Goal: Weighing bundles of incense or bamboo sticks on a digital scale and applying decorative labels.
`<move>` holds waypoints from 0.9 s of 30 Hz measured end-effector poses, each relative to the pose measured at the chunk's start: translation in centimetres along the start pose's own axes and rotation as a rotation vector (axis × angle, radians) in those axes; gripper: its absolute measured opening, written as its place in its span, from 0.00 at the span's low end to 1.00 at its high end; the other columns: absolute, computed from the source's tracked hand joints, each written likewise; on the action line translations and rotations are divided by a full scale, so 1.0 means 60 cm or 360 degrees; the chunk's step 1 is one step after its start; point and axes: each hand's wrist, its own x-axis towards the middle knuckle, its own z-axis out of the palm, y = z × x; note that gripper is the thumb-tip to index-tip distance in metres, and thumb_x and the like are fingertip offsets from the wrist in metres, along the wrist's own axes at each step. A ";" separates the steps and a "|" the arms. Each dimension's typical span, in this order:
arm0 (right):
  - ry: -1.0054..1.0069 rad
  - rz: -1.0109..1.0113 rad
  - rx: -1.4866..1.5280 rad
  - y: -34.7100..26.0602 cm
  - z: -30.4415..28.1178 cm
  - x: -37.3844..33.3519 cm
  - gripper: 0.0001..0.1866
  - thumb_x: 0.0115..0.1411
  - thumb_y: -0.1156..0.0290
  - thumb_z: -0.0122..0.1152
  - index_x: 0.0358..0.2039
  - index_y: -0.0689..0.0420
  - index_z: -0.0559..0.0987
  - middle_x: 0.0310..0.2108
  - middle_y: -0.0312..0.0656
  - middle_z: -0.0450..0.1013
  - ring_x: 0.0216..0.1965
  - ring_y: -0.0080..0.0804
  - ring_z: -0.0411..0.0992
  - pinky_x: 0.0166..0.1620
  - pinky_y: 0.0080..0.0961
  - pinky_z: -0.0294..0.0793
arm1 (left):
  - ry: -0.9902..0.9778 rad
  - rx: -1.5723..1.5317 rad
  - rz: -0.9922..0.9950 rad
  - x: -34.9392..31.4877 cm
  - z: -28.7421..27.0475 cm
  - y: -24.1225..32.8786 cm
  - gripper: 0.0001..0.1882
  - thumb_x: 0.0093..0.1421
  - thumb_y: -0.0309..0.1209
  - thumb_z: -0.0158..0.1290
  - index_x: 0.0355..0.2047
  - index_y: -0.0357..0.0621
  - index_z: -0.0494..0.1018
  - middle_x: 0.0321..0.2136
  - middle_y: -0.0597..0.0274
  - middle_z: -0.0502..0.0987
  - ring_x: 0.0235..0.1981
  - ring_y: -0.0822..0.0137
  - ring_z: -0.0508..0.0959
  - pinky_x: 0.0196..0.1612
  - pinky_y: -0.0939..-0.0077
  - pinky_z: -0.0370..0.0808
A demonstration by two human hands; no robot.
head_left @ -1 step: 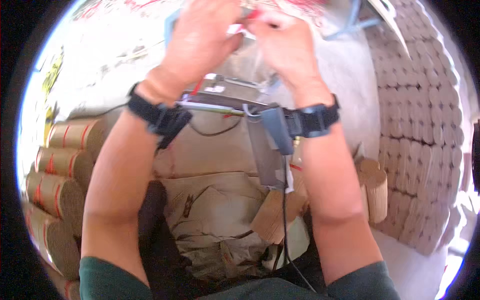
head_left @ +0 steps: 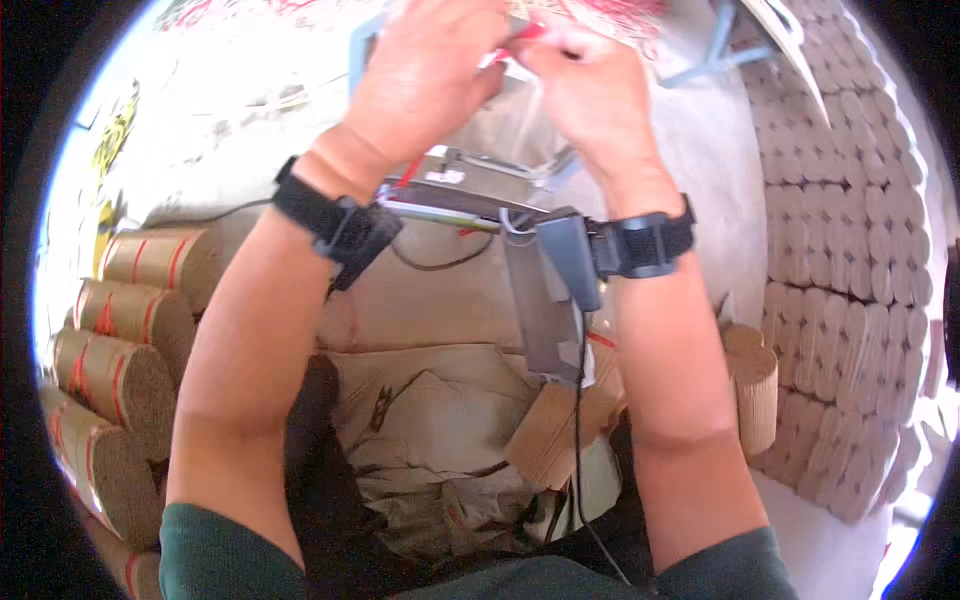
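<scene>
Being worked at by both bare hands: a thin, bright-red strip (head_left: 530,33) near the top of the view, over a light blue-grey tubular metal frame (head_left: 357,65), inward of its left edge and beyond its near right corner. Strip is partly covered by fingers; whether it is fixed to anything can't be told.

Right hand (head_left: 597,95): thumb and forefinger look pressed together, strip apparently pinched at the tips. Left hand (head_left: 432,80): thumb is bent inward toward the strip, other fingers are hidden or cut off, so its grip can't be told.

Change since last frame: minimal. Scene and hands have been shifted slightly rightward together; spacing between hands looks unchanged. Judgement: same hold is being kept, no visible progress on the strip.

Outward: a second, narrow red strip (head_left: 409,172) is seen below the left hand, by a long dark metal bar (head_left: 465,197) near the frame's near edge. Black fabric wristbands (head_left: 335,225) are worn on both wrists; a grey box-shaped module (head_left: 568,258) is seen beside the right one. Brown cylindrical bundles (head_left: 128,310) are stacked at left, rows of brown rounded bundles (head_left: 840,215) at right.
</scene>
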 end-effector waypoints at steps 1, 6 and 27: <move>-0.0024 -0.0011 0.0028 -0.002 -0.003 0.003 0.09 0.53 0.67 0.60 0.29 0.59 0.82 0.22 0.35 0.76 0.24 0.18 0.68 0.29 0.20 0.67 | -0.0025 0.0001 -0.0020 -0.003 -0.003 -0.002 0.12 0.44 0.24 0.55 0.32 0.40 0.71 0.36 0.52 0.72 0.40 0.54 0.72 0.50 0.57 0.67; -0.0208 -0.0132 -0.0032 0.016 -0.039 0.026 0.17 0.59 0.63 0.56 0.45 0.60 0.71 0.33 0.42 0.75 0.32 0.29 0.71 0.35 0.27 0.69 | 0.0086 0.0060 0.0105 -0.007 -0.007 -0.007 0.13 0.45 0.24 0.56 0.33 0.38 0.71 0.38 0.54 0.72 0.43 0.56 0.72 0.57 0.54 0.62; 0.0170 -0.0932 -0.1092 0.051 -0.029 0.130 0.19 0.61 0.63 0.42 0.26 0.64 0.76 0.28 0.61 0.72 0.35 0.57 0.71 0.40 0.45 0.69 | -0.0016 -0.1159 -0.1903 -0.228 -0.114 0.001 0.04 0.61 0.27 0.52 0.34 0.39 0.74 0.30 0.64 0.79 0.31 0.74 0.76 0.42 0.80 0.71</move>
